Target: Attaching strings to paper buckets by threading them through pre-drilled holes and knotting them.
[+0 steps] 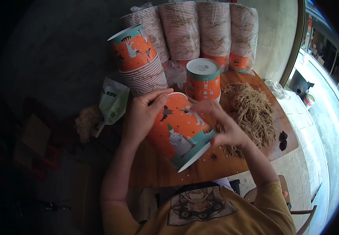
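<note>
My left hand point(144, 113) grips the rim end of an orange and teal paper cup point(179, 131) that lies tilted over the wooden table point(200, 168). At the cup's other side my right hand point(220, 123) holds it too, fingers blurred. Just beyond stands an upside-down cup of the same kind point(203, 80). A heap of brown strings point(249, 111) lies right of my right hand.
A leaning stack of cups point(140, 60) stands at the back left. Several plastic-wrapped cup stacks point(198, 31) line the far edge. A white and green pouch point(112, 100) hangs off the table's left. Two dark lumps point(283, 140) lie near the right edge.
</note>
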`<action>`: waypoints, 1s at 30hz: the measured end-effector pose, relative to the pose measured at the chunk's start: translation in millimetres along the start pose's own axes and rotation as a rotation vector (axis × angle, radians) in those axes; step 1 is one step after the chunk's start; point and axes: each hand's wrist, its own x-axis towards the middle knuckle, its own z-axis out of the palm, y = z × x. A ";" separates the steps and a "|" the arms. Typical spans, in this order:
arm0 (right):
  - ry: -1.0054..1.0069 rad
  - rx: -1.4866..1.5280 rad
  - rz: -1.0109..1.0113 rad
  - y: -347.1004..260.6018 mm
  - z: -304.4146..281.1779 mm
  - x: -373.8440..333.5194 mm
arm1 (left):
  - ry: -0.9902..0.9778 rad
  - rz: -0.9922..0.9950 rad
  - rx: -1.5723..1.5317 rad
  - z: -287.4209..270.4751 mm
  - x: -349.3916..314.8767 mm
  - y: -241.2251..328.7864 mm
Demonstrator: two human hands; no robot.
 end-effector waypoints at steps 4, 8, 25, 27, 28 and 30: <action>0.058 -0.140 0.007 -9.1 24.1 -3.7 | -0.137 -0.210 -0.130 -22.8 12.1 -4.2; 0.305 0.056 0.126 -15.9 18.1 27.9 | -0.049 -0.073 -0.326 -43.5 26.2 -0.8; 0.348 0.623 -0.081 -20.4 -65.3 185.9 | 0.286 0.767 0.159 -66.7 82.8 52.7; 0.604 0.293 -0.150 -26.4 -56.8 178.0 | 0.246 0.802 0.003 -77.0 119.9 64.1; 0.670 0.279 -0.230 -12.9 -59.4 168.2 | 0.252 0.887 0.082 -81.9 143.5 66.3; 0.699 0.223 -0.173 -13.2 -40.8 147.8 | 0.244 0.972 0.265 -78.2 156.2 89.5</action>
